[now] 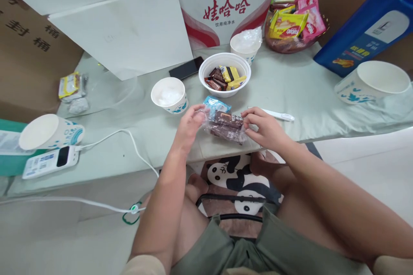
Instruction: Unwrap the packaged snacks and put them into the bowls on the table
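Between my hands, at the table's front edge, is a clear plastic bag (209, 128) around brown wrapped snack packs (226, 126). The fingers of my left hand (191, 124) are closed on the bag's left side. With fingers and thumb bent together, my right hand (264, 129) grips the bag's right end. A blue snack packet (217, 104) lies just behind the brown packs. Farther back stands a white bowl (225, 93) with brown and yellow wrapped snacks in it. Close to my right hand is a white pen-like tool (279, 114), partly hidden by the fingers.
Paper cups (174, 105) stand left and behind, near a dark phone (186, 68). A snack basket (287, 45) and a blue bottle (358, 30) occupy the back right. White boxes (226, 13) line the back. A power bank (48, 165) with a white cable sits left.
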`<state>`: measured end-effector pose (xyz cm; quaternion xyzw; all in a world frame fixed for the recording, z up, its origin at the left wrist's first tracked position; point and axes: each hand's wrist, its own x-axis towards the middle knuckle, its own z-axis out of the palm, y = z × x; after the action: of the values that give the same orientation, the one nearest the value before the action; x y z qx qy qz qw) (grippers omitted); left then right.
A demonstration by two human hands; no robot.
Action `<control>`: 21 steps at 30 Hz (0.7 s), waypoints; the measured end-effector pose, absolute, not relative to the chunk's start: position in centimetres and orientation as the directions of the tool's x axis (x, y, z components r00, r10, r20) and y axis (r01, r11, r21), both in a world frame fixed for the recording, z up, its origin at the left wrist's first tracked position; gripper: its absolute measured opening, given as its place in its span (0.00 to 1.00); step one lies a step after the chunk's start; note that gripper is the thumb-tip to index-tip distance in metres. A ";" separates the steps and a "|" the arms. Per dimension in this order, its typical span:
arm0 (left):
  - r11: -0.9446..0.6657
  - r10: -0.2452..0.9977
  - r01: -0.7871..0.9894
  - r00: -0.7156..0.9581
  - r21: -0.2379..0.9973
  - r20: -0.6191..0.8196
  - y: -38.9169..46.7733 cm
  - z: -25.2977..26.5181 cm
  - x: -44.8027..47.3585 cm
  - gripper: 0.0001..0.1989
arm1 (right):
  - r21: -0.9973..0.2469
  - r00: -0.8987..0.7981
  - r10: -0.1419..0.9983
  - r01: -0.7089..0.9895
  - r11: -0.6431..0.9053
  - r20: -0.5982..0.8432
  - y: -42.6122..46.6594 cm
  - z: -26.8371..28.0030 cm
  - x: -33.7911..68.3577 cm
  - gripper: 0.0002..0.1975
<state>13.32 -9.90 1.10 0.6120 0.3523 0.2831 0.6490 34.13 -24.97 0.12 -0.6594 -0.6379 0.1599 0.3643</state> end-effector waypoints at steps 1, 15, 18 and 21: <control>0.040 0.812 0.076 0.578 0.996 -0.077 -9.9 1.1 13.3 0.21 | -0.686 0.115 0.958 0.720 0.102 0.263 -25.2 0.3 34.1 0.05; -0.145 0.934 0.542 0.350 0.828 -0.065 -8.4 1.8 10.2 0.17 | -0.391 0.372 0.872 0.890 -0.236 0.318 -29.0 -0.4 39.5 0.10; -0.420 0.858 0.482 0.487 0.769 0.164 -8.8 2.5 10.4 0.15 | -0.410 0.373 0.826 0.891 -0.194 0.421 -28.5 0.8 37.3 0.11; -0.616 0.649 0.367 0.738 0.697 0.186 -9.3 2.7 11.1 0.13 | -0.358 0.081 0.917 0.931 0.071 0.391 -27.6 1.6 34.3 0.14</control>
<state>11.10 -9.33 2.67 0.8726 0.2910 0.2156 0.3277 34.31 -27.59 1.55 -0.6815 -0.6778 -0.0130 0.2755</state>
